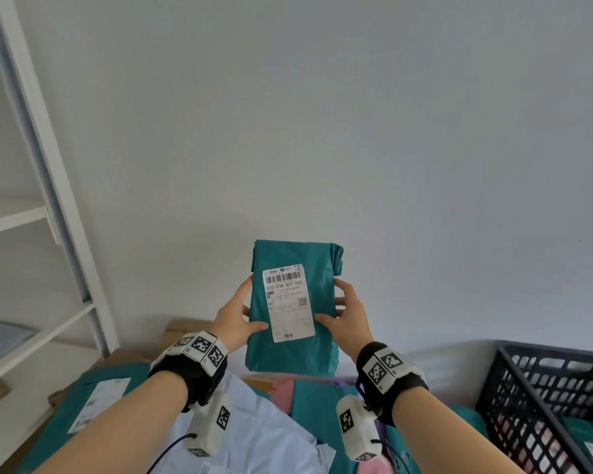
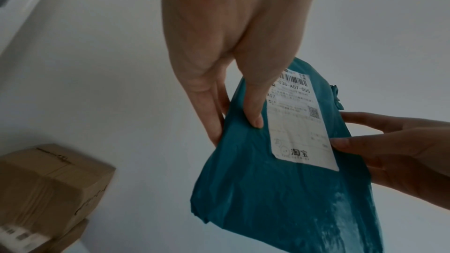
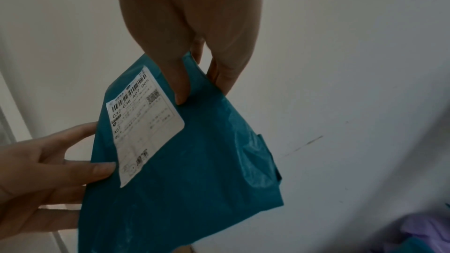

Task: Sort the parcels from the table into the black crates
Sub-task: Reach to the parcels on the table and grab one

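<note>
Head view: a person lifts a teal parcel (image 1: 293, 309) upright in front of a pale wall, clear of the pile on the table, its white shipping label (image 1: 289, 301) turned toward the camera, most likely so the code can be read before a crate is chosen. The left hand (image 1: 235, 318) and right hand (image 1: 348, 314) pinch its opposite edges, thumbs on the front, fingers behind. A black crate (image 1: 541, 398) stands at the near right, cut off by the frame; its contents are hard to make out. More parcels (image 1: 271, 425) lie heaped below, partly hidden by the forearms.

Left wrist view: the left thumb presses the parcel's front beside the label, the fingers (image 2: 209, 114) tucked behind. Blurred cardboard boxes (image 2: 48, 189) sit at the lower left.

Right wrist view: the right thumb clamps the parcel's edge, with the fingers (image 3: 225, 76) curled behind it. The label's small print is unreadable, and a purple shape (image 3: 423, 226) at the lower right is too blurred to identify.
</note>
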Available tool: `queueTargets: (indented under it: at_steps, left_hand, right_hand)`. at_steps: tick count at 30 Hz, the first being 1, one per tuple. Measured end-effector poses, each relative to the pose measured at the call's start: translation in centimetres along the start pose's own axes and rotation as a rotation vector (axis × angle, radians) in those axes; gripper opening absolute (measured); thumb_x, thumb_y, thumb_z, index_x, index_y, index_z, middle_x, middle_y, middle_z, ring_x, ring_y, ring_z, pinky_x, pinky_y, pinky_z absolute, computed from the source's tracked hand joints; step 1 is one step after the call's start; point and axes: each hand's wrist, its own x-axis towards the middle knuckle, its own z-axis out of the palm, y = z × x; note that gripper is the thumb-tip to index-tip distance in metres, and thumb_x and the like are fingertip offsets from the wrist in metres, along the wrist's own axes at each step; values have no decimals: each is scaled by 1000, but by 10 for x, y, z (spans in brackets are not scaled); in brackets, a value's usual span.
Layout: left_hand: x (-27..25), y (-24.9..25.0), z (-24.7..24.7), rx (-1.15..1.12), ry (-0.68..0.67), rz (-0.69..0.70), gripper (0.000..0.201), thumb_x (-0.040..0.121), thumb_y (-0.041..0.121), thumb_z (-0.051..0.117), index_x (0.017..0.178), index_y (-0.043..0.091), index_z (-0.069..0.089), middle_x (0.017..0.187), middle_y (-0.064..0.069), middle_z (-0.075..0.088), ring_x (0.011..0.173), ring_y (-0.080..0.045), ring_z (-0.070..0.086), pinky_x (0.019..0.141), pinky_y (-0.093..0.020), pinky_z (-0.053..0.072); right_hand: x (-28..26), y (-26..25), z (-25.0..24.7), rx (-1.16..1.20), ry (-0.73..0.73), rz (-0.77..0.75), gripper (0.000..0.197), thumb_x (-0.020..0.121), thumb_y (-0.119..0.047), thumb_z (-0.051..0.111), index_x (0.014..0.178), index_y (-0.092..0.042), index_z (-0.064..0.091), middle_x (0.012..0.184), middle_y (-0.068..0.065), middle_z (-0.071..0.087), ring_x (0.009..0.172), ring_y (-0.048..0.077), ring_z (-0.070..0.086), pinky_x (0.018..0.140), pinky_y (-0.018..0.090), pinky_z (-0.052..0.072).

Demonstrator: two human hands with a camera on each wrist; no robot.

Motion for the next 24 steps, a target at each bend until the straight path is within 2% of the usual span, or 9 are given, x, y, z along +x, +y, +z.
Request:
queueTargets:
  at_steps: [5, 8, 10, 13, 15, 17, 19, 22, 24]
  left_hand:
    - [-29, -12, 14, 54, -6, -36, 95, 79, 2, 72, 146, 42, 17, 95, 9, 54, 95, -24, 60, 77, -45, 57]
    - [-47, -18, 25, 31, -35, -56, 95, 78, -2, 72, 146, 39, 19, 95, 9, 52, 95, -27, 59, 77, -48, 56]
    - [-58, -21, 31, 37, -64, -57, 96, 78, -2, 72, 146, 41, 20, 96, 9, 53, 96, -26, 59, 75, -48, 57]
    - [-76, -27, 41, 34, -112, -61, 96, 78, -3, 71, 146, 40, 20, 95, 4, 55, 95, -27, 59, 73, -49, 57]
    - [-92, -30, 48, 13, -148, -65, 94, 79, -5, 69, 147, 37, 20, 93, 1, 55, 91, -24, 59, 68, -43, 56]
    - [-109, -34, 53, 0, -178, -69, 93, 79, -7, 68, 147, 35, 20, 93, 2, 54, 86, -19, 58, 65, -38, 55]
    - [-128, -42, 58, -9, -205, -77, 93, 78, -8, 69, 146, 35, 22, 97, 1, 54, 89, -19, 57, 68, -41, 55]
    - [-155, -53, 69, -1, -273, -90, 93, 78, -5, 71, 145, 38, 24, 110, -4, 52, 96, -24, 56, 71, -49, 57]
    - [-172, -57, 80, -12, -327, -113, 91, 78, -4, 71, 143, 41, 24, 106, -6, 53, 97, -28, 56, 70, -50, 58]
  right_hand:
    - [-29, 16, 0, -21, -22, 45, 69, 82, 0, 67, 137, -27, 37, 110, 2, 58, 96, 17, 60, 74, 25, 55]
    - [-55, 23, -1, -26, -10, 89, 69, 82, 0, 67, 138, -27, 36, 111, 5, 58, 99, 20, 61, 84, 36, 56]
    - [-73, 27, -4, -36, 2, 115, 70, 82, -1, 67, 139, -27, 36, 109, 3, 57, 100, 20, 60, 87, 39, 55]
    - [-104, 34, -7, -37, 25, 163, 70, 82, 0, 67, 139, -26, 35, 107, 3, 56, 98, 18, 59, 85, 33, 55]
    - [-127, 38, -8, -44, 51, 188, 70, 82, -1, 68, 139, -26, 36, 108, 3, 57, 97, 16, 59, 81, 28, 55]
    - [-151, 41, -8, -49, 76, 209, 69, 82, -1, 68, 139, -26, 36, 107, 1, 56, 91, 8, 57, 75, 19, 52]
    - [-177, 43, -8, -59, 96, 245, 69, 83, -2, 67, 139, -26, 36, 112, 0, 56, 91, 4, 56, 75, 15, 50]
    - [-219, 49, -6, -99, 136, 323, 74, 81, -8, 71, 140, -34, 34, 129, 4, 53, 113, 19, 55, 94, 37, 51]
    - [-247, 50, -10, -89, 173, 362, 75, 80, -7, 70, 140, -34, 34, 129, 4, 54, 117, 22, 54, 95, 42, 51]
